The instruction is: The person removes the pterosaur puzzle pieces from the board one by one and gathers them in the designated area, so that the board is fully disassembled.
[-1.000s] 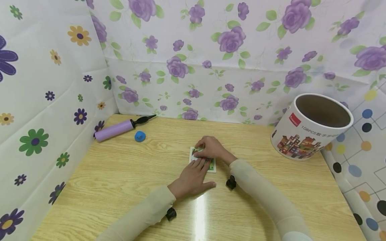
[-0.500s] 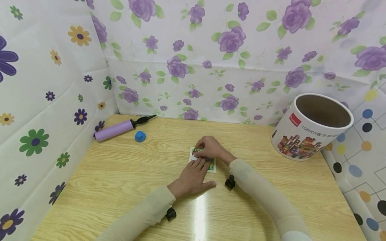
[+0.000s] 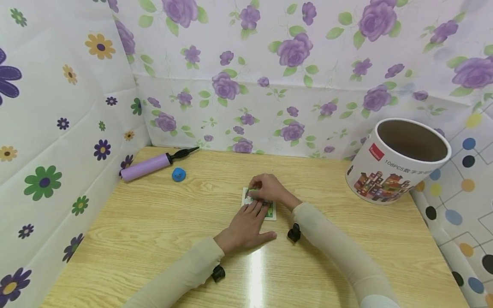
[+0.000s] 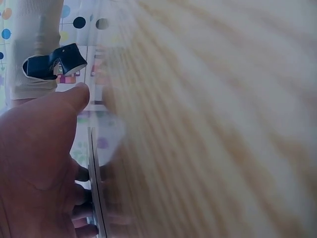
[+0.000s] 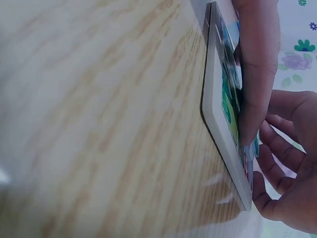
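Observation:
A small white-rimmed picture puzzle board (image 3: 273, 214) with green artwork lies flat on the table in the head view, largely hidden under both hands. My left hand (image 3: 246, 229) rests over its lower part with long straight fingers, thumb spread to the right. From the upper right my right hand (image 3: 269, 188) arches over the far part, its fingers curled and thumb close to them. In the right wrist view the right hand (image 5: 297, 163) bends its fingers at a thin teal puzzle piece (image 5: 256, 146) standing slightly above the rim, while a left finger (image 5: 257, 64) presses on the picture.
A large white printed bucket (image 3: 377, 171) stands at the back right. At the back left lie a purple hand pump (image 3: 146, 167) with a black nozzle and a small blue toy (image 3: 179, 174). Flowered cloth walls (image 3: 227, 85) border the wooden table (image 3: 173, 222).
My right thumb and fingertips shift very slightly over the far part of the board. The left hand and the board keep their places; the head view tilts a little.

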`<action>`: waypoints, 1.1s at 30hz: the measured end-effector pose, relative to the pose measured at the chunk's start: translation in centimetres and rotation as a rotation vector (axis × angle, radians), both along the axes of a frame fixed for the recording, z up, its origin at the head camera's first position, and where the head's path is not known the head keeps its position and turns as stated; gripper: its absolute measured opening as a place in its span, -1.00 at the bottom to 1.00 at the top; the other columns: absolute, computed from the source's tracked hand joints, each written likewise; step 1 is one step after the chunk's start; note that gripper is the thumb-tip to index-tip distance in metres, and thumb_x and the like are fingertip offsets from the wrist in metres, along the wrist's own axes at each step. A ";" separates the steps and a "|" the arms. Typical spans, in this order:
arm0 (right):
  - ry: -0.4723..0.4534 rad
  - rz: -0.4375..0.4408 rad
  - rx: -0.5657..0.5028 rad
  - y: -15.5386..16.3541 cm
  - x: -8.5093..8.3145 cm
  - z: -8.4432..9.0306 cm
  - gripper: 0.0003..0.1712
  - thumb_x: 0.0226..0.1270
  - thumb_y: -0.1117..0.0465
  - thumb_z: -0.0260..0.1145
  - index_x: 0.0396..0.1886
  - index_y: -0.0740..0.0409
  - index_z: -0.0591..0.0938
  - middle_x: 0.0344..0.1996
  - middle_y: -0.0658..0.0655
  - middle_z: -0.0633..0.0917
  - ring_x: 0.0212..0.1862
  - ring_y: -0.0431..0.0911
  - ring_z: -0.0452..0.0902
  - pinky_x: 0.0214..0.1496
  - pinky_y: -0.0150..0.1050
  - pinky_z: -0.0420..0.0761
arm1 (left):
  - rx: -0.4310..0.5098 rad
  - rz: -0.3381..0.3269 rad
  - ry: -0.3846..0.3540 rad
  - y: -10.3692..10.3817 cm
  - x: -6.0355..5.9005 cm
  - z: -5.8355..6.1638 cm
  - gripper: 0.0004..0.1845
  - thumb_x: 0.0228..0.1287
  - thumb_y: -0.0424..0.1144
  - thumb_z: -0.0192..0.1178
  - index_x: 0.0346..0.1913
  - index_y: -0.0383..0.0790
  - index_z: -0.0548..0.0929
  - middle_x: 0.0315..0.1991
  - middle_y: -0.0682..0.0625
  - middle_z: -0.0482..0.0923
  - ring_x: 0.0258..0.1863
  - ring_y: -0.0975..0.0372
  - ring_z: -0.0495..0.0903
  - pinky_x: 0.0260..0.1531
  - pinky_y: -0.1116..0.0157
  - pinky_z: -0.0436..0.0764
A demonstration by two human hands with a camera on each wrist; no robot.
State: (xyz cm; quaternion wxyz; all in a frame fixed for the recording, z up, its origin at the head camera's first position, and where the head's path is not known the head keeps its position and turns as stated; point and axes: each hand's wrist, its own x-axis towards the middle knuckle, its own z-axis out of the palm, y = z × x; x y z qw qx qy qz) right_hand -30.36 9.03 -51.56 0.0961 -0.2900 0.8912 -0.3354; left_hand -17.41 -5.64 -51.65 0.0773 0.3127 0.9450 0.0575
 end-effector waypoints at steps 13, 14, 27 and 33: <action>-0.018 0.039 -0.015 0.2 -0.1 0.4 -0.84 0.42 0.15 0.41 -0.10 0.04 0.81 -0.21 -0.05 0.79 -0.20 -0.23 0.67 -0.05 -0.21 0.66 | -0.015 0.005 -0.029 0.0 -0.1 0.0 0.04 0.45 0.48 -0.25 0.65 -0.28 -0.06 0.65 -0.21 -0.20 0.65 0.02 -0.16 0.55 -0.01 0.05; -0.016 0.046 -0.027 0.3 -0.1 0.5 -0.84 0.43 0.16 0.40 -0.09 0.04 0.81 -0.20 -0.04 0.80 -0.19 -0.23 0.67 -0.04 -0.21 0.67 | -0.021 0.005 -0.031 0.0 -0.1 0.0 0.04 0.45 0.48 -0.26 0.65 -0.28 -0.07 0.65 -0.20 -0.20 0.65 0.02 -0.17 0.56 0.00 0.05; 0.026 -0.040 -0.112 4.0 0.6 2.3 -0.82 0.48 0.17 0.35 -0.04 0.04 0.80 -0.12 0.01 0.79 -0.11 -0.12 0.69 0.01 -0.10 0.69 | -0.001 -0.006 -0.016 -0.2 -0.2 -0.1 0.00 0.47 0.43 -0.17 0.65 -0.24 -0.01 0.65 -0.21 -0.11 0.63 0.00 -0.06 0.52 -0.05 0.15; 0.038 -0.104 -0.088 6.7 1.3 3.0 -0.83 0.47 0.20 0.35 -0.06 0.07 0.81 -0.14 0.04 0.79 -0.11 -0.08 0.71 0.01 -0.07 0.70 | 0.008 -0.001 -0.035 -0.3 -0.2 0.1 -0.03 0.49 0.40 -0.15 0.65 -0.24 0.00 0.65 -0.20 -0.12 0.63 -0.01 -0.06 0.53 -0.04 0.13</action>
